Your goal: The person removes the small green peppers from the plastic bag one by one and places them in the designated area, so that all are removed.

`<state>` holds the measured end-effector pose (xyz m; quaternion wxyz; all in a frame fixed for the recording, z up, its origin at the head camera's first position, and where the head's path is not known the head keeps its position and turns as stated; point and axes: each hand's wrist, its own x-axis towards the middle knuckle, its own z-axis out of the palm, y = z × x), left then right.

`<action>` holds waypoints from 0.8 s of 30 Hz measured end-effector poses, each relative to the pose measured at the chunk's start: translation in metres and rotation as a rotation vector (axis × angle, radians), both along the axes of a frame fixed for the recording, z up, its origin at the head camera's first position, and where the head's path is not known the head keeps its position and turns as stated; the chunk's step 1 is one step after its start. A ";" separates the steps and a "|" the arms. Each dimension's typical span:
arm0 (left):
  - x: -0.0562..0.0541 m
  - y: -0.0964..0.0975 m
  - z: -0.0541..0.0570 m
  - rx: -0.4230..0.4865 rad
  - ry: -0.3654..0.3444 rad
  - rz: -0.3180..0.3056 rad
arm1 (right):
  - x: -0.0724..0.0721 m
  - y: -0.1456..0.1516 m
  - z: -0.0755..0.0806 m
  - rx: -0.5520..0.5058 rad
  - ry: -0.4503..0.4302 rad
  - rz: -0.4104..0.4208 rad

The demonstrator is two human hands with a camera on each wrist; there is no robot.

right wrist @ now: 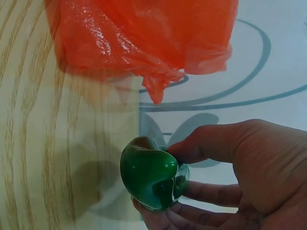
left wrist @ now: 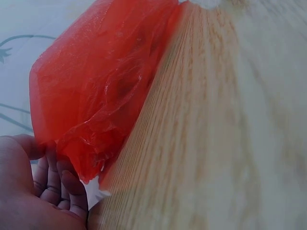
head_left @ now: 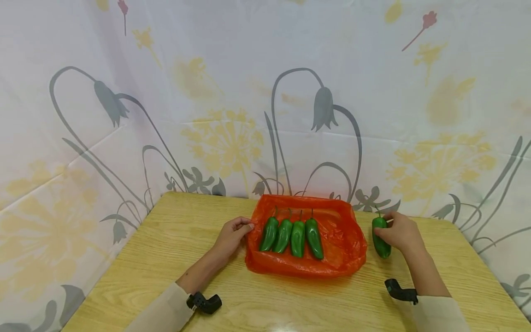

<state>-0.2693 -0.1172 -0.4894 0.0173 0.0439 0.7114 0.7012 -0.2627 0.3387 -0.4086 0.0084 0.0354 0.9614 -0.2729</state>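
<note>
So the held green pepper (head_left: pixel 381 248) is just right of the red plastic bag (head_left: pixel 298 267), with a strip of wooden table (head_left: pixel 137 258) between them. More wood runs past the right hand (head_left: pixel 401 233) to the table's right edge, and the back edge is pretty close to the stem. Long axis goes roughly front to back, stem pointing away from the person and a bit left, blunt tip toward them. It's glossy, deep green, kinda lumpy. Right thumb and fingers are snug round its sides; can't tell if it touches the wood. Left hand (head_left: pixel 229 236) pinches the bag's left rim. Four similar peppers (head_left: pixel 297 240) lie side by side in there.
</note>
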 end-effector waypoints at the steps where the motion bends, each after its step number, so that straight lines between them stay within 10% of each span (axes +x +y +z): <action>1: 0.000 0.000 0.000 0.003 -0.002 0.000 | 0.000 0.001 -0.001 0.000 -0.005 0.000; 24: -0.002 0.000 0.000 0.007 -0.012 -0.006 | -0.007 0.009 -0.019 0.042 0.001 0.014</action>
